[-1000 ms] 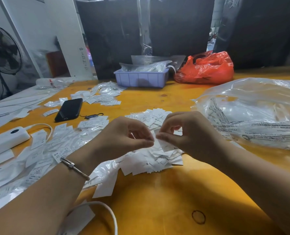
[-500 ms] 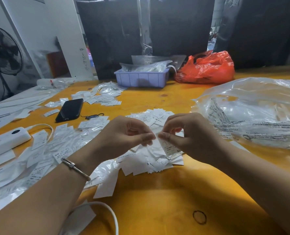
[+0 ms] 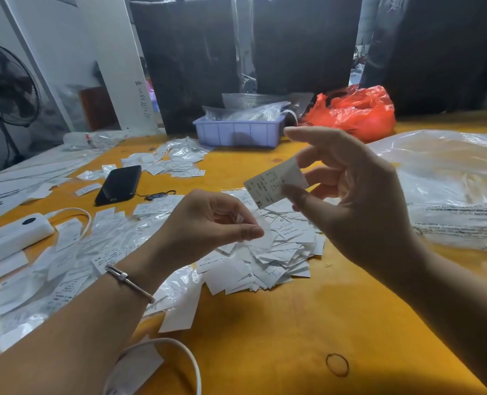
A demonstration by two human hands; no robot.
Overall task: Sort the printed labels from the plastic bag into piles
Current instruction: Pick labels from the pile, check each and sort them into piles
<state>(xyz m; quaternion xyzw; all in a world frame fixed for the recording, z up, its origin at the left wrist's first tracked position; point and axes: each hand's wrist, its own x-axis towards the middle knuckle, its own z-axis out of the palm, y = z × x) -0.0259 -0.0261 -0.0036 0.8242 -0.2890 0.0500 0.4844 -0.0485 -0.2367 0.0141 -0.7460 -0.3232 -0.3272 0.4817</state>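
Observation:
My right hand (image 3: 353,195) is raised above the table and pinches a white printed label (image 3: 273,183) marked XL between thumb and fingers. My left hand (image 3: 205,226) stays lower, over the central pile of white labels (image 3: 265,260), and pinches a small clear plastic sleeve (image 3: 262,238). A large clear plastic bag (image 3: 447,189) with printed text lies to the right. More labels and empty sleeves (image 3: 65,252) spread across the left side of the yellow table (image 3: 293,337).
A black phone (image 3: 118,184) and a white power bank (image 3: 11,238) with a cable lie on the left. At the back stand a purple tray (image 3: 236,134) and a red plastic bag (image 3: 356,112). A fan (image 3: 5,92) stands far left.
My right hand has risen and pulled the XL label out of the sleeve, away from my left hand. My left hand keeps the emptied sleeve over the pile.

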